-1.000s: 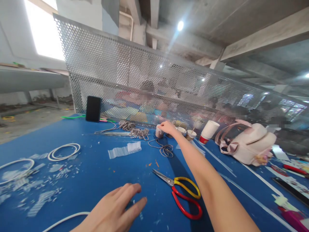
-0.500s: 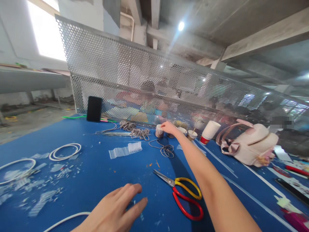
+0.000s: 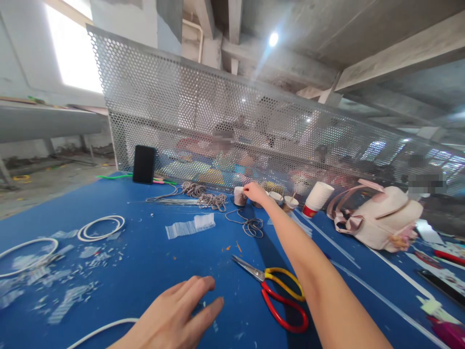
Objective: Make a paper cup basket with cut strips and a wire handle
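Right hand way out at the far end of the counter, fingertips on a little cup.

The right hand [image 3: 256, 193] is stretched to about 12 o'clock, fingers bunched together and pinching the rim of the small cup [image 3: 240, 196], which stands upright, long axis vertical, mouth up, right against the perforated metal screen [image 3: 203, 116]. Two more small cups sit just to its 3 o'clock, then a stack of paper cups [image 3: 315, 198] tipped over toward the left. The left hand [image 3: 174, 315] lies flat on the blue counter [image 3: 145, 261] at 6 o'clock, fingers loosely spread, holding nothing. Scissors [image 3: 276, 291] lie between the arms, blades pointing to 10 o'clock, red and yellow handles toward 4. A tangle of rubber bands [image 3: 250, 225] sits near the cup.
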A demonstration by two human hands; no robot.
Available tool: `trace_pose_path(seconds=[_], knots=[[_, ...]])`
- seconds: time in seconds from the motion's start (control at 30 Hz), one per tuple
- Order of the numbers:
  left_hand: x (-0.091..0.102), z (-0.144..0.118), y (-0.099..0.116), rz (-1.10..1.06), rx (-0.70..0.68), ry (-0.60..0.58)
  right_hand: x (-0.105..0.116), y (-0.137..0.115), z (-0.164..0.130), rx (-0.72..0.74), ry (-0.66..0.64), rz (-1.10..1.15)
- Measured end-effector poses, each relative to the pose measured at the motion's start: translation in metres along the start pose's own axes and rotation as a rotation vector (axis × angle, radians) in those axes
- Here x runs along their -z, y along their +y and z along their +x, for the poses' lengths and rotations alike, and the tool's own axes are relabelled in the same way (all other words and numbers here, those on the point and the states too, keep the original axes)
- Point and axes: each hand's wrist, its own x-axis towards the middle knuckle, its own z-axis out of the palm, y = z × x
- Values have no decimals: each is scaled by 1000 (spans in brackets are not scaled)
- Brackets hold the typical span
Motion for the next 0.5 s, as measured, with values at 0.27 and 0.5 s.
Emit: trace_pose_path(seconds=[0.27, 0.5], knots=[[-1, -2, 0, 5, -10, -18, 1, 3, -8, 10, -51, 23], [-1, 0, 0, 6, -9, 0, 4, 3, -4, -3, -3, -4]])
